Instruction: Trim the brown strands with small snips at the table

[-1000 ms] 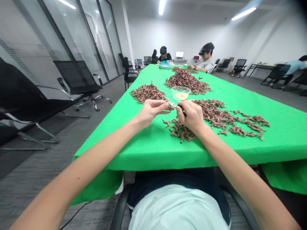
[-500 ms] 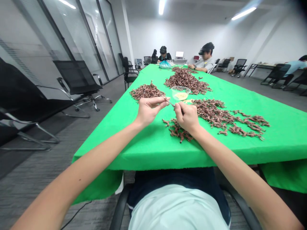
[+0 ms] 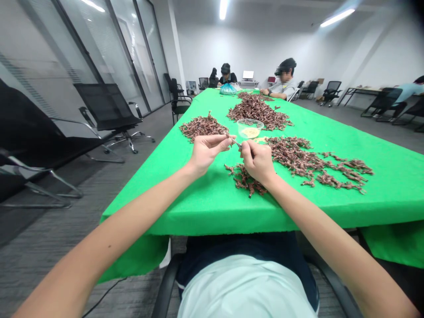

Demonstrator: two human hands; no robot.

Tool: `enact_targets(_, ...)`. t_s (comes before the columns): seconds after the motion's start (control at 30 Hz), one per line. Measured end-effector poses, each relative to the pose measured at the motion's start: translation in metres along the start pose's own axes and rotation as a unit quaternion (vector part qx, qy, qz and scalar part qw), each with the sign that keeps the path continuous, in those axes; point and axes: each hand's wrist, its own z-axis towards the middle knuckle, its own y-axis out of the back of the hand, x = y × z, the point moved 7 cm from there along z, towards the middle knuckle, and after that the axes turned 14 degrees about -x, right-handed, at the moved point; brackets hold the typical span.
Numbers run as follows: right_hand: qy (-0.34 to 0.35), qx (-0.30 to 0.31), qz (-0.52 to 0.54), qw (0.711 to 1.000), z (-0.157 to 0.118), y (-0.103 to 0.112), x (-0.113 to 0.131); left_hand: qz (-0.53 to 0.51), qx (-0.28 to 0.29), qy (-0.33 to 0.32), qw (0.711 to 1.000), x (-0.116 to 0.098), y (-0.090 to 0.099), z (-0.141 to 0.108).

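Note:
My left hand (image 3: pixel 208 153) is closed in a pinch above the green tabletop, its fingertips on a small brown piece (image 3: pixel 229 137) mostly hidden by the fingers. My right hand (image 3: pixel 256 160) is a loose fist around a thin metal-looking tool (image 3: pixel 236 142), whose tip reaches to the left fingertips. Just beyond the hands stands a clear plastic bowl (image 3: pixel 243 126) with pale yellow bits (image 3: pixel 251 132) inside. Beneath my right hand lies a small heap of knobbly brown pieces (image 3: pixel 247 183). A larger spread of brown pieces (image 3: pixel 294 157) lies to its right.
A brown heap (image 3: pixel 202 127) lies behind my left hand, and a bigger heap (image 3: pixel 256 110) is farther back on the green cloth (image 3: pixel 185 212). A blue-and-white bag (image 3: pixel 228 89) sits at the far end. Co-workers sit there and at the right side. Office chairs (image 3: pixel 106 108) stand left.
Both hands stay in nearly the same place, fingertips close together. The tool's tip and the left fingers have shifted only slightly. Heaps and bowl are unchanged.

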Motion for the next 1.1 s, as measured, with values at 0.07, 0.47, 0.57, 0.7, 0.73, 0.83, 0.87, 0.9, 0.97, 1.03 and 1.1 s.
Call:
enact_targets(0.07,-0.002,0.0,0.002,1.0,-0.0002,-0.0005,-0.0008,0.005,0.004,-0.009,1.0,-0.0014,-0.0011,-0.0007)
enact_targets(0.47,-0.009,0.013,0.009,1.0,-0.002,-0.0036,-0.0028,0.023,0.0,-0.037,0.999,-0.0037,-0.0015,-0.002)
enact_targets(0.57,-0.007,0.014,0.005,1.0,-0.0024,-0.0041,-0.0025,0.022,-0.002,-0.055,0.998,-0.0052,-0.0008,-0.0014)
enact_targets(0.7,-0.011,0.024,0.002,1.0,-0.003,-0.0057,-0.0034,0.033,0.0,-0.075,0.997,-0.0053,0.0005,0.0002)
enact_targets(0.73,-0.013,0.025,0.002,1.0,-0.0031,-0.0059,-0.0037,0.034,0.001,-0.078,0.996,-0.0053,0.0006,0.0004)
enact_targets(0.83,-0.018,0.021,0.0,1.0,-0.0029,-0.0056,-0.005,0.028,0.006,-0.075,0.997,-0.0051,0.0,0.0006)
enact_targets(0.87,-0.021,0.018,0.001,1.0,-0.0027,-0.0052,-0.0055,0.025,0.011,-0.067,0.997,-0.0046,-0.0007,0.0004)
enact_targets(0.9,-0.024,0.014,0.002,1.0,-0.0025,-0.0049,-0.006,0.022,0.016,-0.057,0.998,-0.0038,-0.0017,0.0002)
enact_targets(0.97,-0.029,0.01,0.003,1.0,-0.002,-0.0044,-0.0069,0.016,0.026,-0.038,0.999,-0.0022,-0.0032,-0.0002)
enact_targets(1.03,-0.033,0.006,0.005,0.999,-0.0013,-0.0036,-0.0076,0.012,0.027,-0.023,0.999,0.0,-0.0032,0.0003)
enact_targets(1.1,-0.039,-0.001,0.005,0.999,-0.0004,-0.0017,-0.0086,0.007,0.012,-0.009,1.0,0.0035,-0.0003,0.0021)
